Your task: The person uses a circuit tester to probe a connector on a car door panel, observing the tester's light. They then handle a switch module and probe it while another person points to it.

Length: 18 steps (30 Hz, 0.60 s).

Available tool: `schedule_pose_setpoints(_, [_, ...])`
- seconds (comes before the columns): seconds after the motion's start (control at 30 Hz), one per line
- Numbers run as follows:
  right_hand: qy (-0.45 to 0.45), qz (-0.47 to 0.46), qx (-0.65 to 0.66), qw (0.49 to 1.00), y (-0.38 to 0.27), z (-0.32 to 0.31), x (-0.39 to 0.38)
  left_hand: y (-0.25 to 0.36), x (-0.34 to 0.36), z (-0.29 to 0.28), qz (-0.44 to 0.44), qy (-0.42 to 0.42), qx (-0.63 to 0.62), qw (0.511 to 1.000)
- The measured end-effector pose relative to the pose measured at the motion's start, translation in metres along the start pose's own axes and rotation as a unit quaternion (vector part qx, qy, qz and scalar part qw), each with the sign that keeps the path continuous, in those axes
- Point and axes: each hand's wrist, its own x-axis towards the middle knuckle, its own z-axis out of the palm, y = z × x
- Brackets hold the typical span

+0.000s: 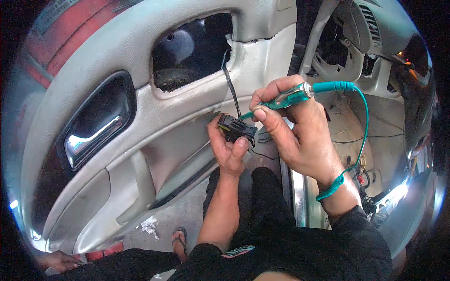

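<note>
My left hand point(229, 152) is closed round a black electrical connector point(234, 127), thumb on its near side and fingers at its left. A black wire point(230, 84) runs from the connector up to the cut-out in the beige door panel point(192, 89). Between thumb and fingers of my right hand point(300, 136) is a green circuit tester point(286, 98), tilted down to the left. Its tip is at the connector's top face; whether it touches a contact I cannot tell. The tester's coiled green lead point(363, 112) loops down around my right wrist.
A chrome inner door handle point(93, 138) sits at the left of the panel. Right of my hand are the door sill point(299, 196), the car floor with loose wires point(361, 180) and the dashboard point(389, 33). Another person's hand point(58, 261) and sandalled foot point(179, 243) show lower left.
</note>
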Motion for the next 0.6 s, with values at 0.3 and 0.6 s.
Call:
schedule_pose_setpoints(0.3, [-0.022, -0.049, -0.072, 0.996, 0.0018, -0.0029, 0.0021, 0.0016, -0.0004, 0.0024, -0.019, 0.006, -0.014, 1.000])
schedule_pose_setpoints(0.6, [-0.021, -0.024, -0.041, 0.999, 0.0024, -0.0014, 0.0016, 0.0034, -0.0004, 0.0016, -0.024, 0.012, 0.005, 1.000])
